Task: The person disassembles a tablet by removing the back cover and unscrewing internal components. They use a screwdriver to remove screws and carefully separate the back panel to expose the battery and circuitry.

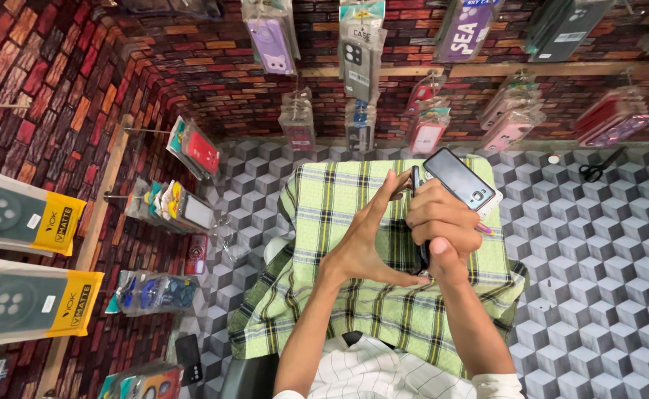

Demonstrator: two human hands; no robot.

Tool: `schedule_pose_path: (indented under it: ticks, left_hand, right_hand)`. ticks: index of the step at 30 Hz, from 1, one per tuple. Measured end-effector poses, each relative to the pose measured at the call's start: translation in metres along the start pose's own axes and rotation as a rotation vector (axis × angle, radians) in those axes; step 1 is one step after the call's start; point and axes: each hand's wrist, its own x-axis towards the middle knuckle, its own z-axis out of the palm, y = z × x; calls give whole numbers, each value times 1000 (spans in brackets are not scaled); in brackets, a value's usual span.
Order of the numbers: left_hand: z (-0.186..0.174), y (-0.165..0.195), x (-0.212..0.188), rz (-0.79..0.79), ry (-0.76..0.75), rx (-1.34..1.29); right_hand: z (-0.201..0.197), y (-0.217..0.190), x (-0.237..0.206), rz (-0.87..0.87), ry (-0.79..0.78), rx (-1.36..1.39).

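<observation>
I see my right hand (443,229) curled shut around a dark phone (459,179), holding it tilted above the green checked cloth (324,199) — camera side up. My left hand (361,240) is spread open, fingers (384,193) stretched toward the phone's edge, thumb pointing at the right wrist; it grips nothing. Packaged phone cases (191,151) hang on the brick-pattern wall, and scissors (598,166) lie on the cube-patterned counter (598,295).
</observation>
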Motion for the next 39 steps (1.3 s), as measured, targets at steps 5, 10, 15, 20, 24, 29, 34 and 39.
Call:
schedule_pose_path:
  ticks: [5,10,15,20,24,29,34,39]
  left_hand:
    - [-2,3,2,-3,-23,-5]
    - [-1,3,7,26,-48,-14]
    - [0,1,14,30,-97,-42]
    - [-3,-6,21,71,-131,-165]
    - [-8,-12,26,47,-168,-271]
    - [-10,-13,32,24,-199,-188]
    - [-15,-4,33,-29,-282,-39]
    - [-21,-1,44,24,-417,-51]
  right_hand:
    - [2,0,9,-43,-69,33]
    - [-4,-8,16,-33,-153,25]
    - [-10,-12,18,-32,-130,30]
    - [-12,-13,12,-63,-56,-19]
    - [-12,-8,9,-79,-29,-76]
    - [-14,-1,6,-103,8,-119]
    - [-15,1,6,-101,32,-148]
    - [-13,1,9,-108,33,-139]
